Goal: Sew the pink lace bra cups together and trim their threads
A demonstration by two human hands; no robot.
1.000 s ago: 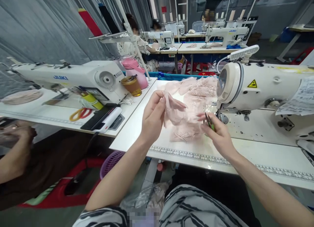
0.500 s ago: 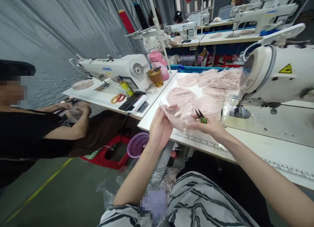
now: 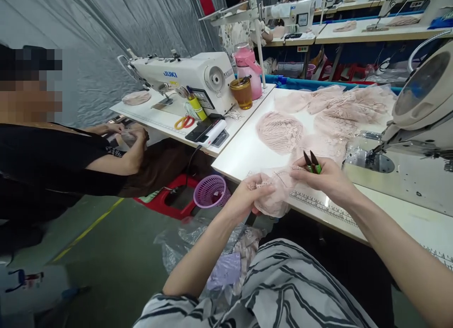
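My left hand [image 3: 247, 199] is closed on a piece of pale pink lace fabric [image 3: 274, 196], held just off the near edge of the white sewing table [image 3: 244, 153]. My right hand [image 3: 327, 179] pinches the other end of that piece and also grips small green-handled thread snips [image 3: 312, 162], blades pointing up. More pink lace pieces [image 3: 279, 130] lie spread on the table behind my hands. The white sewing machine [image 3: 421, 101] stands at the right, its needle plate [image 3: 375, 162] beside my right hand.
A co-worker in black sits at the left, hands near a second table with a Juki machine [image 3: 191, 75], a pink bottle [image 3: 247, 68], an amber cup [image 3: 242, 93], scissors [image 3: 184, 122]. A purple basket [image 3: 210, 191] and a plastic bag of fabric [image 3: 212, 252] are on the floor below.
Both hands brought the lace piece down from above the table to its near edge. The view swung left and down, bringing the co-worker and floor into sight.
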